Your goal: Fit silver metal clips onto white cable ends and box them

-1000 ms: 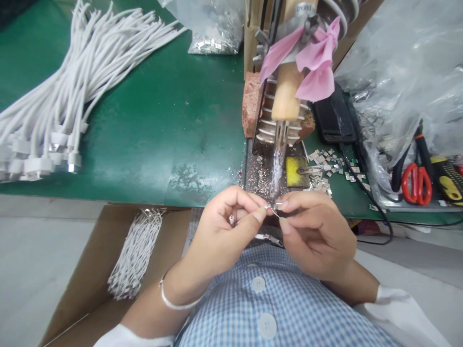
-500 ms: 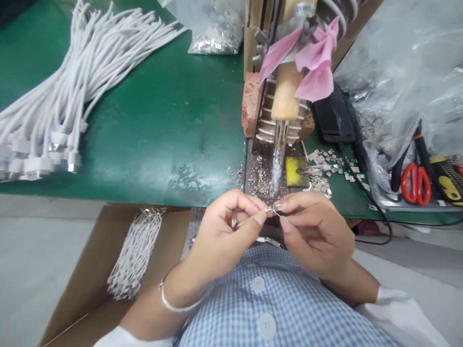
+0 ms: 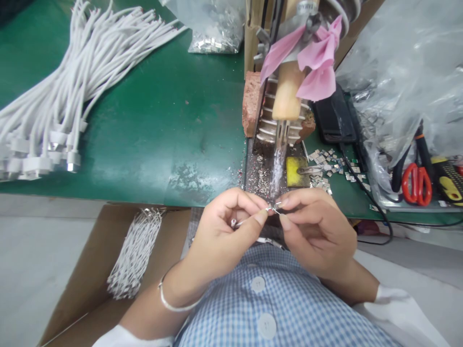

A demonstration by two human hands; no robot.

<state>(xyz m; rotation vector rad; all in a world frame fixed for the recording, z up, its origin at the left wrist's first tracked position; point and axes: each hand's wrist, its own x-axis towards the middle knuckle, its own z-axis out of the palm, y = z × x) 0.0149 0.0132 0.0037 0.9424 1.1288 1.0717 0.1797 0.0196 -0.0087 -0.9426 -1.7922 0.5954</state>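
My left hand (image 3: 227, 236) is closed around a thin white cable (image 3: 234, 223), its stripped end pinched between thumb and index finger. Fingertip to fingertip with it, my right hand (image 3: 318, 231) pinches a small metal connector (image 3: 278, 205). A thin wire (image 3: 275, 211) crosses between the fingers; which finger grips it is hard to make out. Just above both hands, a fixed soldering iron (image 3: 286, 99) points downward, its whitish, crusted tip (image 3: 278, 171) close to the connector. Whether tip and connector touch, I cannot tell.
A yellow sponge (image 3: 297, 172) and scattered small connectors (image 3: 327, 161) lie right of the iron. Further right are red-handled scissors (image 3: 416, 184) and plastic bags (image 3: 408, 62). White cables (image 3: 68, 91) cover the left bench. Below, a cardboard box (image 3: 87, 270) holds bundled white cables (image 3: 135, 255).
Both hands keep the same grip at the iron's tip. The right hand has shifted very slightly; the rest looks the same.
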